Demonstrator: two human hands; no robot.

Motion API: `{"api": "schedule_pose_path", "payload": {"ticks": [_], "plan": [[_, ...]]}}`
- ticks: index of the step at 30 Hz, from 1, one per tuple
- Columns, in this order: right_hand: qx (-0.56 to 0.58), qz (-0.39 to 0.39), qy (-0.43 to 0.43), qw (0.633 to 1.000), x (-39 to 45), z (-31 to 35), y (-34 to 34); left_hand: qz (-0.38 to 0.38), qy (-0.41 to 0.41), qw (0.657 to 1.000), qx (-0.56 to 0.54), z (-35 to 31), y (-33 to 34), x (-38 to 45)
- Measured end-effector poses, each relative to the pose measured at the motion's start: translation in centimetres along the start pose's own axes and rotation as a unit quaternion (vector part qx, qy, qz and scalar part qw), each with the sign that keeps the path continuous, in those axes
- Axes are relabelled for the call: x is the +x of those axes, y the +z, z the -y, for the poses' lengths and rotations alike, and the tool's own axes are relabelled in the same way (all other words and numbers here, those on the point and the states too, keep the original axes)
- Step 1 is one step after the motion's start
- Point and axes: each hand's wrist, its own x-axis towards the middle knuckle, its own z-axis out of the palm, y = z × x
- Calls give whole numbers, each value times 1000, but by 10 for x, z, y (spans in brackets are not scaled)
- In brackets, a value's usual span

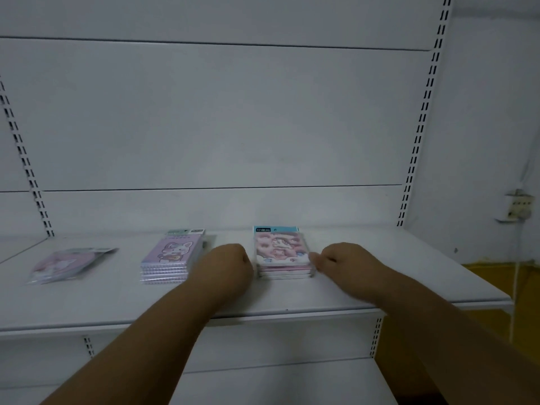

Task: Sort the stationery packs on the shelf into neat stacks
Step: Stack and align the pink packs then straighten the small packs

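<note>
Three groups of stationery packs lie on the white shelf (292, 299). A stack with a pink unicorn cover and blue header (280, 249) sits in the middle. My left hand (226, 263) presses against its left side and my right hand (340, 258) touches its right side with curled fingers, so the stack is squeezed between them. A neat stack of purple packs with a cat drawing (172, 257) stands just left of my left hand. Farther left lies a looser, tilted pile of pink packs (68, 264).
The shelf's white back panel (219, 118) rises behind, with slotted uprights at both sides. A lower shelf (277, 384) shows beneath my arms. On the right wall hangs a power socket (517, 207) with a cable, above a yellow floor.
</note>
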Motion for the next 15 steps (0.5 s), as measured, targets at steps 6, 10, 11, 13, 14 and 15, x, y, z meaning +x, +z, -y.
{"api": "schedule_pose_path", "payload": {"ticks": [6,10,11,13,14,15], "plan": [[-8,-27,-80,996,-3,-4,7,-42,47,997,45,5,16,-4],[-17,-43,-89,995,0,-5,14,-64,52,996,42,6,21,-1],[-22,-47,-91,994,0,-5,14,-68,56,995,47,6,23,0],[-26,-52,-95,994,0,-4,13,-69,58,995,47,6,22,0],[-26,-54,-97,993,-1,-4,13,-69,54,995,41,5,21,-1],[-25,-55,-98,993,-1,-3,13,-66,59,995,44,5,21,0]]}}
